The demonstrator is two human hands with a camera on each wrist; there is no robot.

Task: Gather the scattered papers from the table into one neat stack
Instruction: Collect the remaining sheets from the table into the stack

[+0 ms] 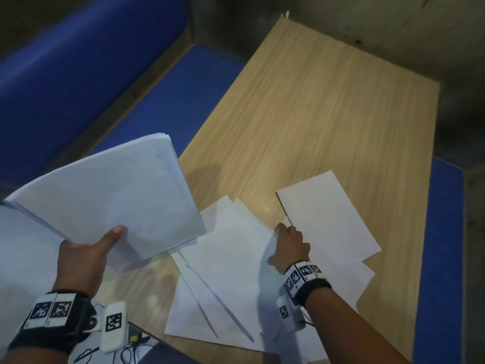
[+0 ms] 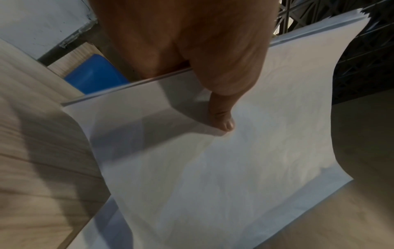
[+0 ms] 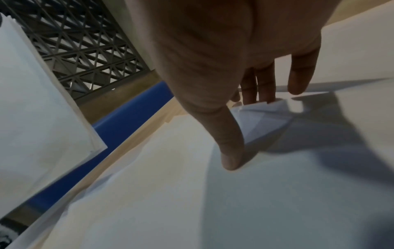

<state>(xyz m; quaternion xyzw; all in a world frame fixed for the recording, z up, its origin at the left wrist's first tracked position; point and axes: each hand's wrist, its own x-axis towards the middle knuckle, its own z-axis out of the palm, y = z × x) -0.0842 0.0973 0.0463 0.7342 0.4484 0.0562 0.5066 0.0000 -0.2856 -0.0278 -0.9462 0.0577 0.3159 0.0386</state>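
Several loose sheets on wooden table; blue benches alongside.

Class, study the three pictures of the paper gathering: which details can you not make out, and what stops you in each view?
- Left hand fingers: head view, hidden under the held stack.
- Sheet count in the scattered papers: head view, they overlap.
- Right hand grip on the crumpled sheet corner: right wrist view, blurred and shadowed.
- Cables: head view, cut off by the bottom edge.

White paper stack held aloft, loose sheets overlapping on table — unaligned
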